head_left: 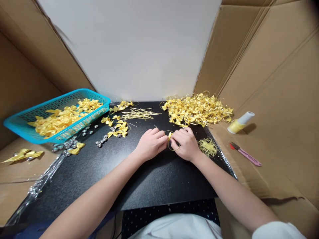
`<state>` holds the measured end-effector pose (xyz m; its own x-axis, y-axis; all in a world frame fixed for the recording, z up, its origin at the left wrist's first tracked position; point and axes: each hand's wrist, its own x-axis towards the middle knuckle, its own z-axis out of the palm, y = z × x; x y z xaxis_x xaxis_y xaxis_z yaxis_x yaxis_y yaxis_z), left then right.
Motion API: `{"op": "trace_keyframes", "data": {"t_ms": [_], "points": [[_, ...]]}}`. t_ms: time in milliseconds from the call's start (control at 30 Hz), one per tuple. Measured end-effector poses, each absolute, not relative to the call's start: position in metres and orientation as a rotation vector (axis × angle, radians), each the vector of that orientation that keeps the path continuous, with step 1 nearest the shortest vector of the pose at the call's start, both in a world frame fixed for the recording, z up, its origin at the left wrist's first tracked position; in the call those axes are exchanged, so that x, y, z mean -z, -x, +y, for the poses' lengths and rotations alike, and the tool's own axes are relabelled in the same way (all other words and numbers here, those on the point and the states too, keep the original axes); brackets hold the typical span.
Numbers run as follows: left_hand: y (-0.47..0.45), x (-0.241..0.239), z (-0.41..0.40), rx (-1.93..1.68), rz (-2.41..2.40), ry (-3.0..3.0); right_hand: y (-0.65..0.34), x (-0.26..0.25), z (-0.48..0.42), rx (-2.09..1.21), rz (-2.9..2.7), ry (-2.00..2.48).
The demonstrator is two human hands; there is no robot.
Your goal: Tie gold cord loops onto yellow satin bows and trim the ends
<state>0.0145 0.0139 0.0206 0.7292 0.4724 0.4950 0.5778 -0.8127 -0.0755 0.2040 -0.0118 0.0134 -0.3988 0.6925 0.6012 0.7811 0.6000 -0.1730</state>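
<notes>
Over the middle of the black tabletop (99,172), my left hand (152,143) and my right hand (185,142) meet with curled fingers. Between them is a yellow ribbon bow (169,135) with a loop of thin gold cord (171,148). Both hands pinch at this bow and its cord; the fingertips are partly hidden. Beyond my left hand lie cut gold cords (139,114). Past my right hand is a big heap of finished-looking yellow bows with cord loops (199,109).
At left stands a turquoise basket (18,127) of yellow bows (62,119). Small silver bells (67,145) and loose bows (121,129) lie near it. On the right are cord scraps (208,147), a ribbon-wrapped tube (239,122) and a pink-handled cutter (249,157). Cardboard walls (279,76) flank the table.
</notes>
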Motion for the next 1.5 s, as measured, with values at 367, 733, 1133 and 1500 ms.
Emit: {"op": "trace_keyframes", "data": {"t_ms": [367, 733, 1133, 1500], "points": [[-0.017, -0.026, 0.009, 1.108, -1.121, 3.117, -0.207, -0.02, -0.012, -0.289, -1.935, 0.916], [-0.022, -0.024, 0.002, 1.121, -1.124, 2.986, -0.201, -0.013, -0.015, -0.104, -1.934, 0.997], [-0.024, -0.021, 0.001, 1.201, -1.17, 2.996, -0.197, -0.015, -0.019, -0.131, -1.916, 1.018], [-0.024, -0.023, 0.0, 1.447, -1.358, 3.168, -0.205, -0.023, -0.018, -0.377, -1.856, 0.975]]}}
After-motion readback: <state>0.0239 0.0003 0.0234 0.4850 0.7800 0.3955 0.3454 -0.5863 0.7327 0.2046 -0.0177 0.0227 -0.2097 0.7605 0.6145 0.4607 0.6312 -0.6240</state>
